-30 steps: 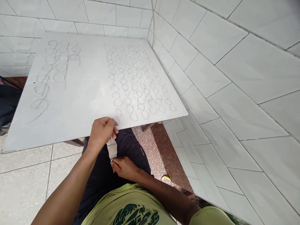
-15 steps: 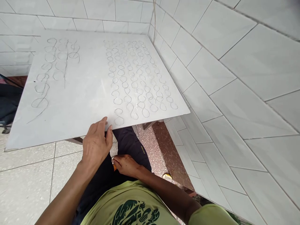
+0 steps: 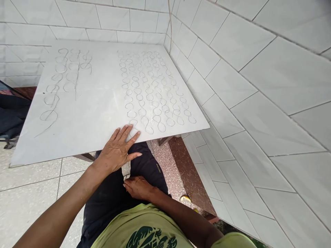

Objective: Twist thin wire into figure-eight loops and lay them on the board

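A large white tile slab (image 3: 98,103) lies flat in front of me, covered with drawn loops: several rows on its right half (image 3: 152,89) and a looser column at the left (image 3: 62,75). My left hand (image 3: 119,148) rests flat on the slab's near edge, fingers spread, just below the lowest loops. My right hand (image 3: 138,187) lies curled on my dark trousers at my lap; its fingers are folded under and I cannot see what they hold.
A tiled wall (image 3: 258,86) runs close along the slab's right side and another behind it. A cable (image 3: 170,24) hangs in the corner. Dark fabric (image 3: 12,113) sits at the far left. A small yellow object (image 3: 184,198) lies on the reddish floor.
My left hand went from a pinch at the slab's edge to lying flat with fingers spread on the slab. The orange item seen by my right hand is hidden now.
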The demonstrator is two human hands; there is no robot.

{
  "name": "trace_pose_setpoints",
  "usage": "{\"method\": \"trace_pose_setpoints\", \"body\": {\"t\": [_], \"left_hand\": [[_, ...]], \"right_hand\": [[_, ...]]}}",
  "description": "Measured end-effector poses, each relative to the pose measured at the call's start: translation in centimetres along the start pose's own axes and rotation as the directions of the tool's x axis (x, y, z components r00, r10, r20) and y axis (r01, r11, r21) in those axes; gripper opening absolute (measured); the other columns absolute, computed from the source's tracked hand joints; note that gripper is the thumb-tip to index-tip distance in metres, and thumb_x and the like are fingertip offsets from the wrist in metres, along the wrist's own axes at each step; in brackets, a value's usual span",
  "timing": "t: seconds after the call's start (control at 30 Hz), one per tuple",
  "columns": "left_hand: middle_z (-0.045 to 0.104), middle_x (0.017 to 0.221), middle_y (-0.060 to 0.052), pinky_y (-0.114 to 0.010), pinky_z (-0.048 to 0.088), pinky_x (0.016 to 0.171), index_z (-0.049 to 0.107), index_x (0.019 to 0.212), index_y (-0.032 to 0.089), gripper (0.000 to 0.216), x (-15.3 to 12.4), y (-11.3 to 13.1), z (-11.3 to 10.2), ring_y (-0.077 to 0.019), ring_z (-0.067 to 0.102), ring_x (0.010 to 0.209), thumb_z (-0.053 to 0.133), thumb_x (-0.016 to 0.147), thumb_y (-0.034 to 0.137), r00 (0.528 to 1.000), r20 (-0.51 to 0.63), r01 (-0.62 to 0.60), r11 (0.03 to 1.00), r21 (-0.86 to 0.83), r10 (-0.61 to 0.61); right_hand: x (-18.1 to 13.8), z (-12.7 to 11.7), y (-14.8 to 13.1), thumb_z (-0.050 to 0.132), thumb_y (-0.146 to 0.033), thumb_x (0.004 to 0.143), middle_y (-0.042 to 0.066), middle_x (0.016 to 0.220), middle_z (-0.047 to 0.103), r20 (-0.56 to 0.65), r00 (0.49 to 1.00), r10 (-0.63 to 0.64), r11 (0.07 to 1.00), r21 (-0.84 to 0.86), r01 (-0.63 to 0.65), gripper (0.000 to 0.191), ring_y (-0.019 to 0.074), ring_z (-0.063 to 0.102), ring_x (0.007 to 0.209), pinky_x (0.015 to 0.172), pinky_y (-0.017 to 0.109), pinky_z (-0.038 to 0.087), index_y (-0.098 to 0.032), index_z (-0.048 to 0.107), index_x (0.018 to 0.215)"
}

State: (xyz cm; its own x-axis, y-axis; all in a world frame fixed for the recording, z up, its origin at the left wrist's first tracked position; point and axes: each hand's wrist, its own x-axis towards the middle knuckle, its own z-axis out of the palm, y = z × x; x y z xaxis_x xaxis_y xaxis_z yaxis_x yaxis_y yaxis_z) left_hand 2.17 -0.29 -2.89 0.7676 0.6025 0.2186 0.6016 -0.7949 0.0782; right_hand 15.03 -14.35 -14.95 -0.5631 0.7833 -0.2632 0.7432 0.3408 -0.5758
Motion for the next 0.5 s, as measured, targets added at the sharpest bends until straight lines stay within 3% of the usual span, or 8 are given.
{"method": "trace_pose_setpoints", "body": {"t": [0.33,0.5], "left_hand": [[0.017,0.176,-0.017,-0.06,0.022,0.128,0.031,0.166,0.023,0.079,0.94,-0.6,0.18,-0.0371,0.021,0.161,0.052,0.101,0.062,1.0,-0.008,-0.001,1.0,0.001,0.001],[0.018,0.174,-0.021,-0.063,0.027,0.126,0.029,0.166,0.02,0.079,0.35,0.01,-0.57,-0.04,0.021,0.16,0.056,0.101,0.056,0.996,-0.083,0.033,0.998,-0.058,-0.038]], "right_hand": [[0.58,0.56,0.25,0.042,-0.031,0.109,0.012,0.104,0.078,0.023,0.999,-0.024,0.999,-0.046,0.025,0.03,0.0221,0.074,0.093,0.083,0.032,0.052,-0.016,0.068,0.104],[0.66,0.31,0.2,0.042,-0.031,0.109,0.012,0.105,0.078,0.042,0.999,-0.005,0.999,-0.036,0.006,0.031,0.0213,0.074,0.093,0.082,0.031,0.051,-0.016,0.068,0.103]]}}
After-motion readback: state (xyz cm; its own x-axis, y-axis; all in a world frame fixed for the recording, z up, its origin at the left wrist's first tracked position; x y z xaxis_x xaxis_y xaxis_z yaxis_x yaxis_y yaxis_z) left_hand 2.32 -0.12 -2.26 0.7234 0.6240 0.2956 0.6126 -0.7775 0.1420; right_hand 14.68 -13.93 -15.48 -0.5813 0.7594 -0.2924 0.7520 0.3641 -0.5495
